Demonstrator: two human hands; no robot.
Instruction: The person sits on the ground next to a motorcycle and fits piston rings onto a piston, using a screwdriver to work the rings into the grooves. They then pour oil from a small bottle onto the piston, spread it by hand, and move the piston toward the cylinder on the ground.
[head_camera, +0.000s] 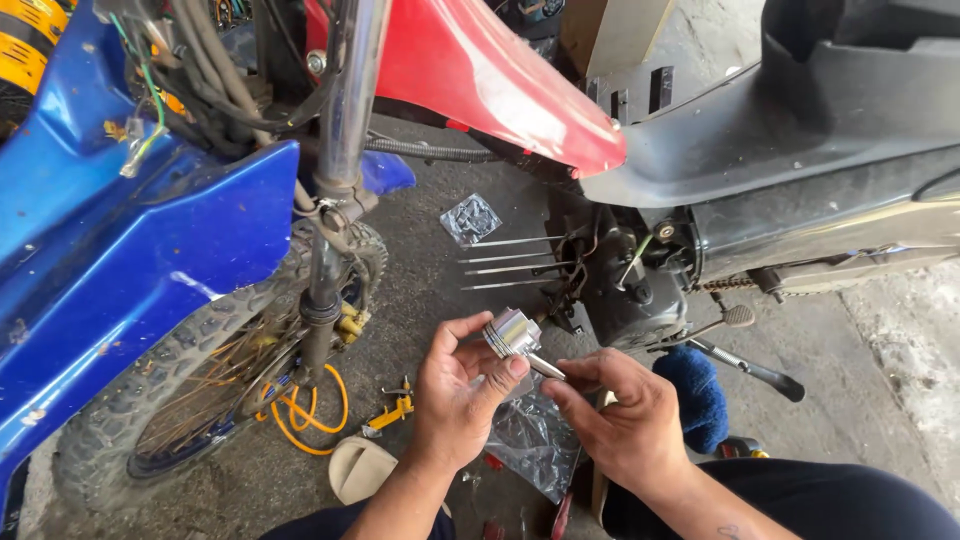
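Currently left hand (455, 395) grip clamps a shiny metal piston (511, 332) by its crown and skirt; right hand (618, 415) pinches a thin pin (546, 366) just below. Piston looks stiff, light, probably slick; skirt hold seems safest.

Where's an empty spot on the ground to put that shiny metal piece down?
Bare concrete lies between the front tyre and the four engine studs, near the small plastic bag. More lies far right, past the kick lever. Below the left hand and right hand, holding the piston, it's crowded.
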